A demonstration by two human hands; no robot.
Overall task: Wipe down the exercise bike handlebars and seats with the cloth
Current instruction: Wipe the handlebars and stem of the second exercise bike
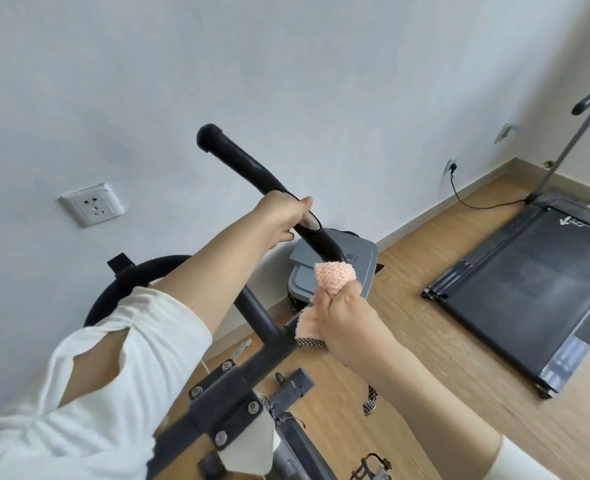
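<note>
- Closest to me, the bike's grey frame [231,400] with its bolted clamp rises from the bottom of the scene. A pedal [371,467] shows low beside it.
- Just above the stem, the right hand [342,320] is clenched around the pink cloth [335,277]. A bunched wad pokes up out of the fist and touches, or all but touches, the lower bend of the handlebar [238,161].
- Higher on that same bar, the left hand [283,218] grasps the black grip, fingers curled round it next to the silver sensor plate [310,221], seemingly to steady it.
- A second black bar [130,275] curves away behind the left forearm.
- Behind the cloth sits a grey panel [362,254].
- As I judge it, the job is at an early stage: the cloth is only at the foot of this bar. The stretch under the left hand, the foam tip beyond and the other bar all seem left to do. No surface shows whether it has been wiped.
- No seat is in view, so that part looks to be ahead.
- Farther off, a treadmill [528,289] lies on the wooden floor, and a wall socket [92,206] sits on the pale wall.
</note>
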